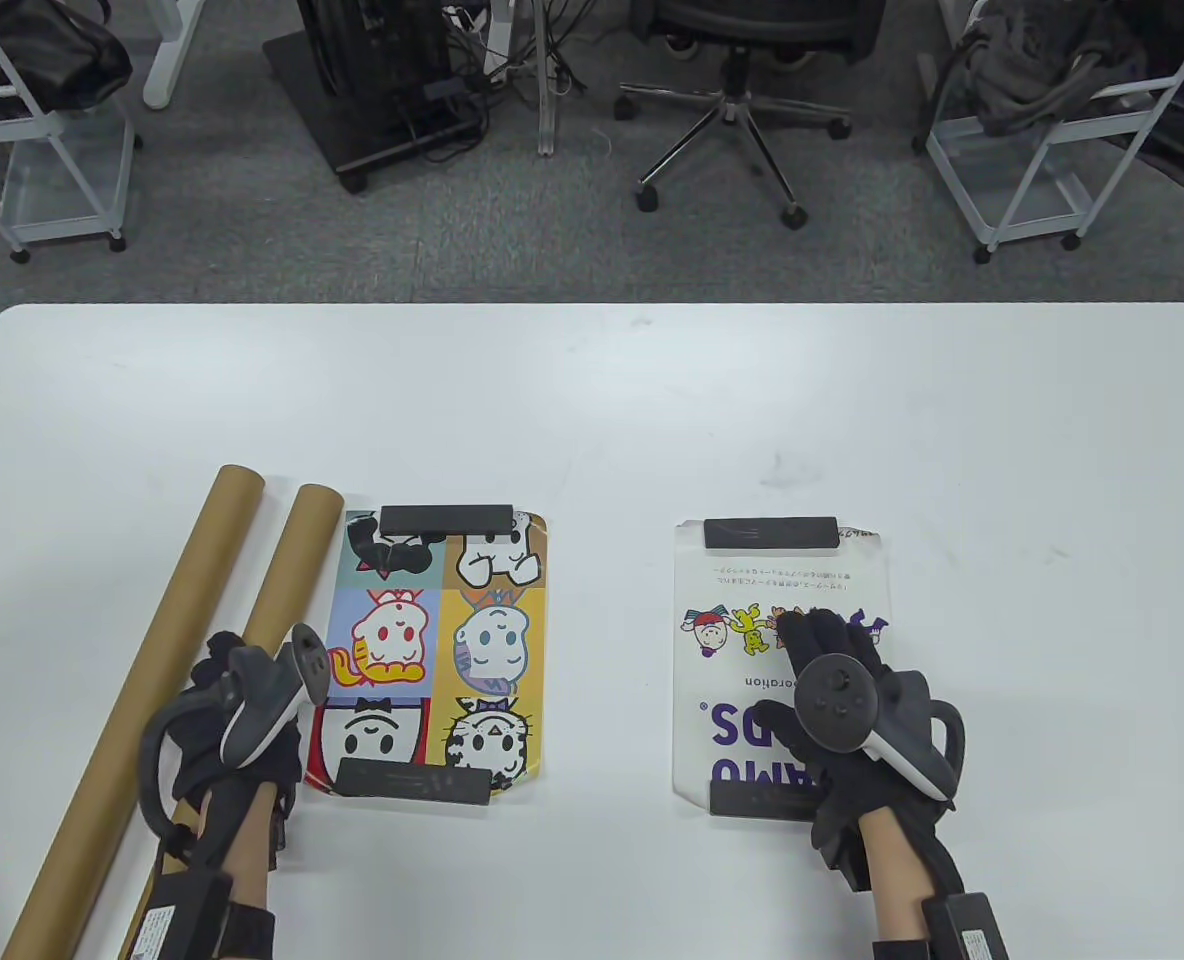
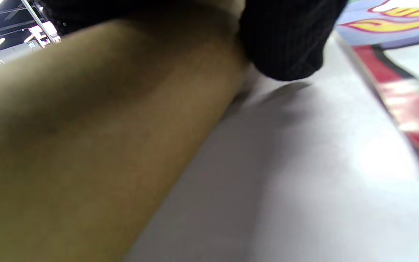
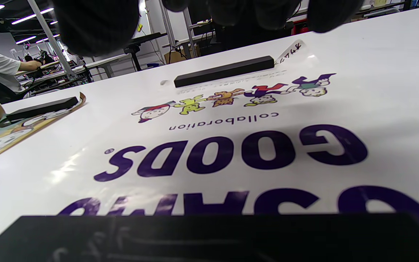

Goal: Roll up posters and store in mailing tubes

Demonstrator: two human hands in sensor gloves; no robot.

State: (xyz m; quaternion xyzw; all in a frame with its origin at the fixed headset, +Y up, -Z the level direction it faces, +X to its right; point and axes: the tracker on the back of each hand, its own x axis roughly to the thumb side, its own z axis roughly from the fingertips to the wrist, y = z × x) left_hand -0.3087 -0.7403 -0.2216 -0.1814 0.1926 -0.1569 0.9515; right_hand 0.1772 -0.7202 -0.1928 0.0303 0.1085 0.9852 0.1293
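Left hand (image 1: pixel 237 700) curled round inner mailing tube (image 1: pixel 277 590) on counter (image 1: pixel 592 400), left of cartoon poster (image 1: pixel 432 650). Right hand (image 1: pixel 842 700) fingers straight, hovering over white poster (image 1: pixel 752 660); contact unclear. Black bars weight both posters flat.

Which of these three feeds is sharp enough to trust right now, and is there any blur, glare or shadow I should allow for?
Table view: sharp, evenly lit. Left wrist view: heavily blurred, the cardboard tube filling it, a soft shadow under the gloved fingers. Right wrist view: white poster lettering crisp, mild glare near its left edge, the near black weight bar and the fingertips out of focus.
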